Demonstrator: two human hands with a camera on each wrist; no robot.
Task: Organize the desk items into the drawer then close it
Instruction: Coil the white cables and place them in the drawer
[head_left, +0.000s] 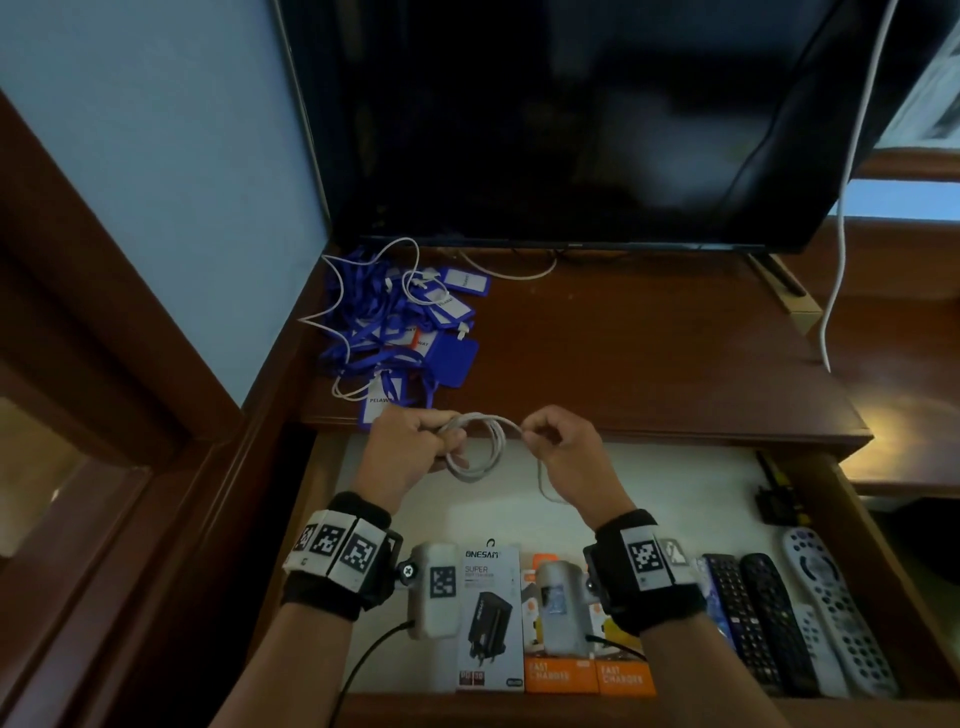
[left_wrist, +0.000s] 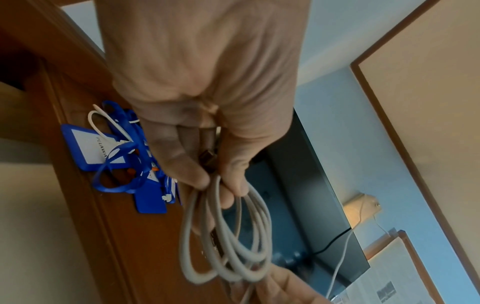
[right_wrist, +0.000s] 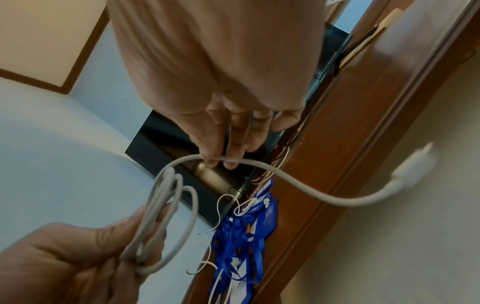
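A white charging cable (head_left: 480, 447) (left_wrist: 233, 242) (right_wrist: 166, 205) is wound into several loops above the open drawer (head_left: 649, 499). My left hand (head_left: 415, 441) (left_wrist: 215, 181) (right_wrist: 103, 257) grips the bundle of loops. My right hand (head_left: 550, 441) (right_wrist: 221, 162) pinches the loose stretch of the same cable, and its plug end (right_wrist: 413, 166) hangs free to the right. A heap of blue lanyards and badge holders (head_left: 405, 332) (left_wrist: 122, 156) (right_wrist: 241, 236) with thin white cords lies on the desk top's back left.
The drawer's front row holds charger boxes (head_left: 491, 618), orange boxes (head_left: 587, 670) and several remote controls (head_left: 789, 613). A dark television (head_left: 571, 119) stands at the back of the wooden desk (head_left: 649, 353). A white cord (head_left: 836, 270) hangs at the right.
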